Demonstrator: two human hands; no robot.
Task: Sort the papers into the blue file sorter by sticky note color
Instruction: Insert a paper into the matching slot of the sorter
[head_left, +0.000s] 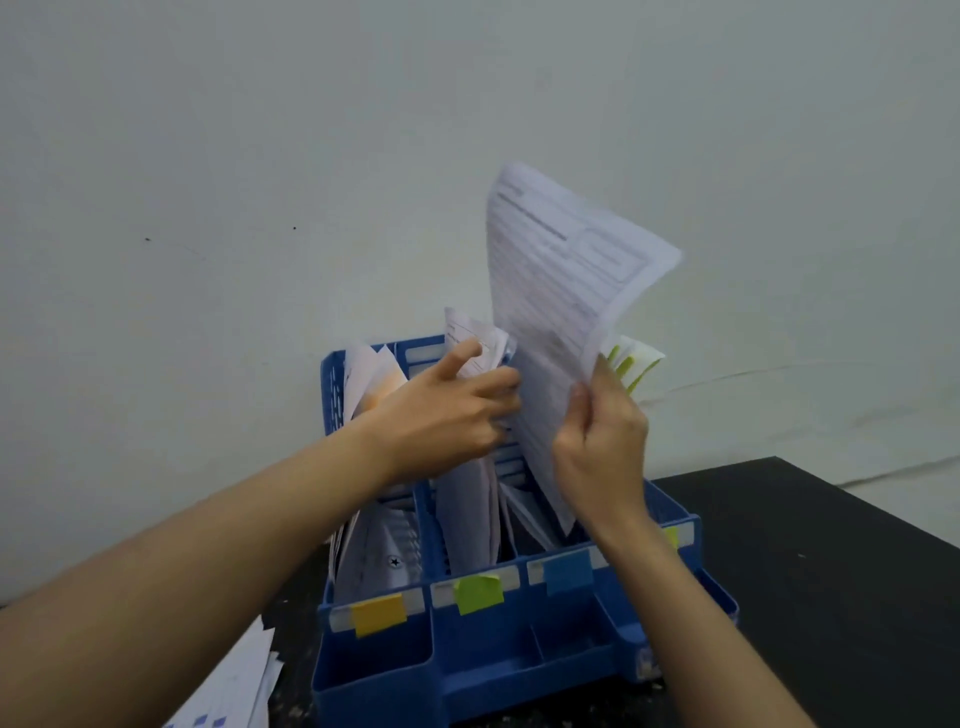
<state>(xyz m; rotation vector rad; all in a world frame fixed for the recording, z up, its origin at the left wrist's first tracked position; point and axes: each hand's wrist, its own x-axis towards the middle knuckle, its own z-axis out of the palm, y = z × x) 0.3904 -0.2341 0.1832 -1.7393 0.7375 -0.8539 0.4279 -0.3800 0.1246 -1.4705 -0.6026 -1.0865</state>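
I see a black table (810, 571) bearing the blue file sorter (498, 639), with loose papers (234, 686) lying just left of it.

Evenly and softly lit, moderately bright, with no hard shadows on the pale wall (260, 156) and no glare – only a dull sheen on the black table (831, 571). Slightly soft overall, with motion blur smearing the print on the raised sheet (566, 291). Wide-angle stretch toward the lower edges – forearms ballooning at the corners.
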